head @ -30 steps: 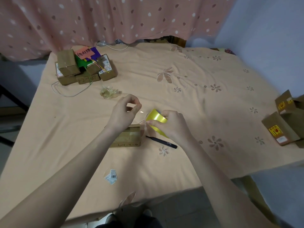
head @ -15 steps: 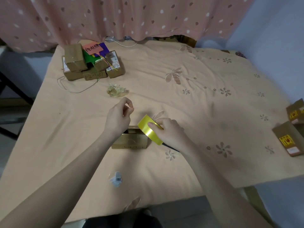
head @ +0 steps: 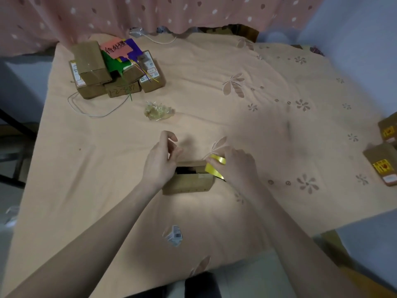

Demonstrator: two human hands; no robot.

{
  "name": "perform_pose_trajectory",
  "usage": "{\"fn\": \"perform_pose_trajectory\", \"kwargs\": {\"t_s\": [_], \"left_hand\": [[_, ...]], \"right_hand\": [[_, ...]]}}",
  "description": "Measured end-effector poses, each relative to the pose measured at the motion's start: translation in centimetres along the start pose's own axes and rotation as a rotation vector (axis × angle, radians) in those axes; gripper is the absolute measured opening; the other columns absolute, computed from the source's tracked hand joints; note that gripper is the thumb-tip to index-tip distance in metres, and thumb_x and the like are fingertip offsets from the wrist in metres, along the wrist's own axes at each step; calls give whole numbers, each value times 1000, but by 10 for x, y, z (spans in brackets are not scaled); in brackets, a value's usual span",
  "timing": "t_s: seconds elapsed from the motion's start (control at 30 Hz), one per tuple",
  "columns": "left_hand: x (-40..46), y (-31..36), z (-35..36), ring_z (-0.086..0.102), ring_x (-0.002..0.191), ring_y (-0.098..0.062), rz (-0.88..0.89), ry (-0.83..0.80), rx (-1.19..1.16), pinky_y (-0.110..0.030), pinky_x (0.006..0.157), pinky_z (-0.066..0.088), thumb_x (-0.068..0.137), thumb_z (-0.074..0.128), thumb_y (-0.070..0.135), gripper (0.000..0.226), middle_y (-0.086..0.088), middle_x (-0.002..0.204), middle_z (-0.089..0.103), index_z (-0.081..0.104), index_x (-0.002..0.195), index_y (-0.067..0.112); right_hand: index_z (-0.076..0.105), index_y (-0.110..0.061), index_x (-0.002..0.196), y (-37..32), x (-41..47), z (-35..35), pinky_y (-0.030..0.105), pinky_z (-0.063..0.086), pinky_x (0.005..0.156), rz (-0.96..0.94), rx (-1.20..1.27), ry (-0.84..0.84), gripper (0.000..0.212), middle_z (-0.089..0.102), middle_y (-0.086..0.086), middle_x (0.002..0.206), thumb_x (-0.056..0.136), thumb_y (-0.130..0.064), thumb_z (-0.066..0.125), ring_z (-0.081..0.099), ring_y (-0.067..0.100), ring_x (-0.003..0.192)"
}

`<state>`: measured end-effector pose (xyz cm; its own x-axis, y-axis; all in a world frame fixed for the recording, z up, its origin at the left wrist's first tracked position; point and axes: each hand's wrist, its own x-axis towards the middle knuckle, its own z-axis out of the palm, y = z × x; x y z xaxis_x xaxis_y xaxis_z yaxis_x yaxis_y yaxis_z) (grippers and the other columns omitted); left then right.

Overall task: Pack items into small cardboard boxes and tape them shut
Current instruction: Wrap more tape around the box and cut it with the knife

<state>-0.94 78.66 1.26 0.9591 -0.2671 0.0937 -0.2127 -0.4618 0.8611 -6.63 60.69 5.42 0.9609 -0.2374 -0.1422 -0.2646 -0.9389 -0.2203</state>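
A small cardboard box (head: 189,182) lies on the cloth-covered table (head: 268,130) in front of me, with a dark gap showing along its top. My right hand (head: 238,166) grips a yellow roll of tape (head: 214,167) at the box's right end. My left hand (head: 161,162) hovers at the box's left end with thumb and fingers pinched together, apparently on the clear end of the tape, which I cannot make out. A black pen-like tool lies mostly hidden under my right hand.
A pile of small boxes (head: 111,72) with coloured cards on top stands at the back left, a thin wire looping beside it. A crumpled clear wrapper (head: 159,110) lies mid-table. A label scrap (head: 174,235) lies near the front edge. More boxes (head: 384,166) sit at the right edge.
Both hands have come down onto the box. The tape roll has moved from above the table to the box's right end, and my left hand has dropped to the left end.
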Motion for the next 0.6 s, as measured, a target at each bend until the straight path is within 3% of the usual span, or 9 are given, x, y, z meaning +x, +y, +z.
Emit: {"fn": "perform_pose_trajectory", "kwargs": {"t_s": [0.1, 0.23, 0.33, 0.43, 0.5, 0.6], "left_hand": [[-4, -16, -10, 51, 100, -14, 18, -94, -49, -32, 84, 39, 91, 59, 15, 27, 10, 92, 57, 45, 114, 22], [-10, -32, -6, 44, 104, -1, 36, -275, 92, -37, 95, 34, 77, 65, 7, 66, 8, 111, 45, 34, 131, 29], [-10, -43, 8, 46, 104, -4, 57, -276, 211, -31, 92, 27, 72, 59, 3, 73, 9, 111, 36, 30, 134, 29], [-8, -53, 19, 46, 104, -8, 84, -265, 293, -28, 88, 23, 72, 54, 2, 72, 9, 110, 31, 29, 133, 31], [-6, -59, 24, 51, 102, -11, 77, -273, 332, -27, 85, 22, 71, 51, 1, 72, 6, 112, 33, 29, 132, 32], [-6, -64, 28, 58, 95, -9, 42, -285, 358, -27, 85, 22, 71, 50, 2, 71, 4, 114, 36, 32, 132, 32]], "right_hand": [[69, -24, 109, 0, 4, 5, 33, 40, 90, 0, 123, -46, 40, 64, -1, 116, 91, -55, 50, 57, 22, 106], [71, -25, 103, 1, 1, 15, 34, 40, 84, -26, 181, -26, 32, 70, -4, 101, 92, -49, 52, 60, 22, 100], [68, -25, 88, 0, 0, 21, 33, 35, 75, -37, 159, -25, 27, 62, -6, 81, 92, -47, 53, 57, 22, 89], [50, -30, 71, 1, 1, 25, 31, 31, 70, -38, 195, -8, 25, 43, -12, 63, 91, -44, 57, 46, 18, 75], [53, -28, 71, 2, 3, 27, 29, 28, 69, -49, 205, -7, 26, 40, -13, 60, 91, -43, 57, 42, 15, 72], [71, -21, 91, 1, 5, 33, 27, 30, 71, -74, 210, -16, 27, 47, -13, 67, 91, -44, 56, 43, 10, 74]]}}
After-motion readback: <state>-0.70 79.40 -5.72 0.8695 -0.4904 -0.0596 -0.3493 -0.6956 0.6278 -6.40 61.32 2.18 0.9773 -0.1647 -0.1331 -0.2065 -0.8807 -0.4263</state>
